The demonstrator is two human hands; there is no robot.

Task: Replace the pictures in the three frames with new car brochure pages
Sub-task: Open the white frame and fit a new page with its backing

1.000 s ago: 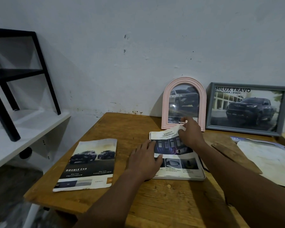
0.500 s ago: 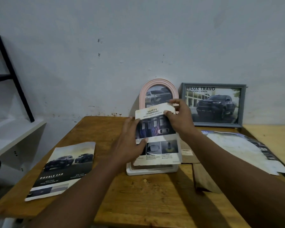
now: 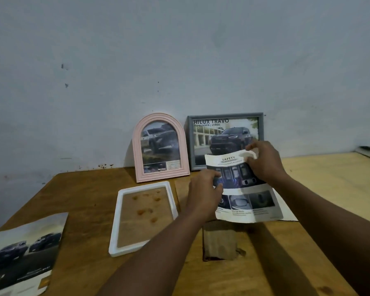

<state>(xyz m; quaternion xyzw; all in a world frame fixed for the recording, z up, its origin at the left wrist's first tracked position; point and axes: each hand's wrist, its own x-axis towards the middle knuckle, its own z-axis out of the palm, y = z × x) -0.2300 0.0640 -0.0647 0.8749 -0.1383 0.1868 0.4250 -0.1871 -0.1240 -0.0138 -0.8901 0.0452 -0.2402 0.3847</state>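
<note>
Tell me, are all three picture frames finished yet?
Not yet. The pink frame and grey frame stand upright with car pictures in them. The left hand and right hand hold the SAFETY page off the table. The white frame lies flat with no picture inside, so it is left to fill.

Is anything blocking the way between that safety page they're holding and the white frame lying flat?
Nothing visible does. The left hand and right hand hold the safety page just right of the white frame; its recess holds no paper, and only bare table lies between.
</note>
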